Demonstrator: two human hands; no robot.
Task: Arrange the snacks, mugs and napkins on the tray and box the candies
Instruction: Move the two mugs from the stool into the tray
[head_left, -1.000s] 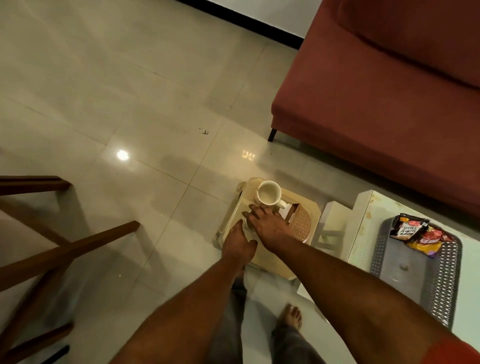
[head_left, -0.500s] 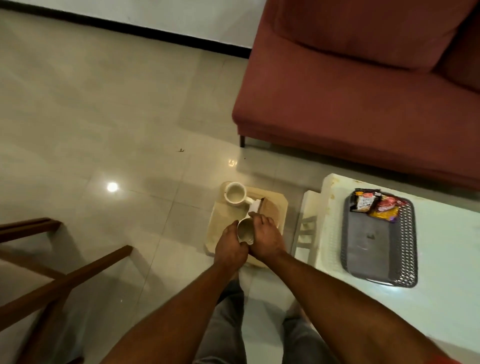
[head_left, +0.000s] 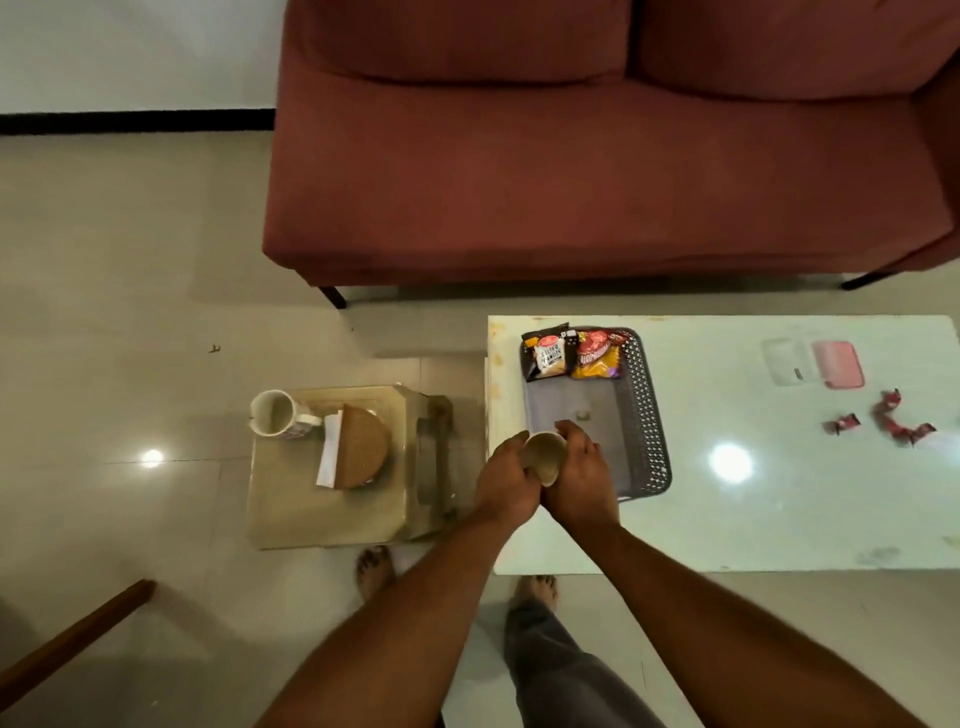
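the mug (head_left: 544, 453) shows only its rim — the left hand (head_left: 506, 480) and right hand (head_left: 582, 478) cover its sides; print on the snack packets (head_left: 550, 356) is blurred; the sofa (head_left: 597, 182) is cut off at right.

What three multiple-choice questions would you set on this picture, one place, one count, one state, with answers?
1. Where does the free mug stand?
A. In the tray
B. On the low stool, beside the napkin holder
C. In the left hand
2. How many snack packets lie in the tray?
A. One
B. Two
C. Four
3. How is the other mug placed?
A. Standing on the stool
B. Set down in the tray
C. Gripped by left hand and right hand
Answers: B, it stands on the stool; B, two lie side by side at the tray's far end; C, both hands curl round it.
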